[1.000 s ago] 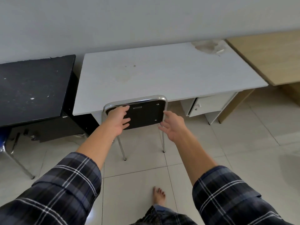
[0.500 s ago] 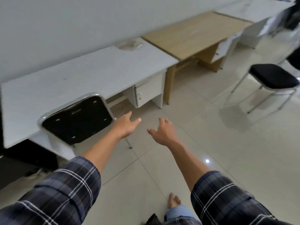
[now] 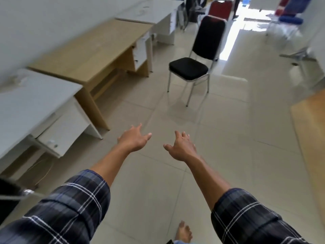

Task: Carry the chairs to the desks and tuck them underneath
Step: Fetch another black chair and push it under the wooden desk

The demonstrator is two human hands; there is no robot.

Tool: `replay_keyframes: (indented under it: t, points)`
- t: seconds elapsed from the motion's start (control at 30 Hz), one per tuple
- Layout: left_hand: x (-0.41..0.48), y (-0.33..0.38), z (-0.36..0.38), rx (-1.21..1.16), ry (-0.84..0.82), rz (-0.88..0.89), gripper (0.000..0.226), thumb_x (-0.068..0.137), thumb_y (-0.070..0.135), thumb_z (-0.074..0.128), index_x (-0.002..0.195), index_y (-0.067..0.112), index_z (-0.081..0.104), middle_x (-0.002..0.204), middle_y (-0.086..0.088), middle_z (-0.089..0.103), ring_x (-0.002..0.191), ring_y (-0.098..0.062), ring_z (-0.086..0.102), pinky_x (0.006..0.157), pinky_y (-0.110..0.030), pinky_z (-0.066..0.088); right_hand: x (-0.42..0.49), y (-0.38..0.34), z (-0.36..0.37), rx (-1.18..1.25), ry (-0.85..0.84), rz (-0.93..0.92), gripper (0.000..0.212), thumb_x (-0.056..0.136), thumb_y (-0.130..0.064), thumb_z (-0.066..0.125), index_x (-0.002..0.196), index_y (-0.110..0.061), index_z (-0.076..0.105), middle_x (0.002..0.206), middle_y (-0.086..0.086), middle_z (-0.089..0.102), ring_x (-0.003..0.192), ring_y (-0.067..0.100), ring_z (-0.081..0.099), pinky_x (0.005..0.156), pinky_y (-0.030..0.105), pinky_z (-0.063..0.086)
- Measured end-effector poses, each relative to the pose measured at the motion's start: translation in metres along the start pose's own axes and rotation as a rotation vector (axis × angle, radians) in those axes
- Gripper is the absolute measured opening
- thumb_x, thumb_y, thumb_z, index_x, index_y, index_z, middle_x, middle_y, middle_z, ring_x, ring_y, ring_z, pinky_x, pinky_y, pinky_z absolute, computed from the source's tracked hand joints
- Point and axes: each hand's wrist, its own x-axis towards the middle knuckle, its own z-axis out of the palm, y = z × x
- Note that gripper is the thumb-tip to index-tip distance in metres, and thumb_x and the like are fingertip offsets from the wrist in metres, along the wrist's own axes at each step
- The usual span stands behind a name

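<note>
A black padded chair (image 3: 190, 67) with a chrome frame stands free on the tiled floor ahead, its seat facing me. A wooden desk (image 3: 93, 55) stands along the left wall beside it, between a white desk (image 3: 26, 101) near me and another white desk (image 3: 151, 14) farther off. My left hand (image 3: 134, 140) and my right hand (image 3: 181, 147) reach forward over the floor, fingers spread, holding nothing, well short of the chair. At the far left edge a corner of the black chair (image 3: 8, 198) under the near white desk shows.
A red chair (image 3: 220, 9) and a blue chair (image 3: 288, 20) stand at the far end near a bright doorway. A wooden surface (image 3: 311, 124) edges in at the right. Open tiled floor lies between me and the black chair. My bare foot (image 3: 183, 232) shows below.
My hands left the back of the chair tucked under the white desk. The view swung right along the row of desks, bringing the free black chair ahead into view.
</note>
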Motion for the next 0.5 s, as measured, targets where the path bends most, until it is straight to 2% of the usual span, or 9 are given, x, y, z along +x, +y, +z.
replay_keyframes:
  t: [0.2,0.5]
  points:
    - [0.069,0.111,0.015,0.044,-0.020,0.069,0.081,0.090,0.068,0.042,0.156,0.028,0.018,0.164,-0.007,0.016,0.148,-0.031,0.022,0.117,-0.053,0.023,0.059,0.081,-0.078,0.013,0.035,0.087,0.089,0.095,-0.056,0.056,0.161,-0.017,0.013,0.170,0.013,0.010,0.157,0.032,0.004,0.123,0.058,0.020]
    - [0.191,0.220,0.018,0.086,-0.038,0.125,0.080,0.090,0.069,0.041,0.156,0.030,0.016,0.164,-0.005,0.015,0.149,-0.032,0.019,0.115,-0.055,0.019,0.181,0.127,-0.148,0.042,0.060,0.127,0.090,0.094,-0.058,0.055,0.162,-0.019,0.011,0.171,0.011,0.007,0.158,0.029,0.002,0.122,0.061,0.015]
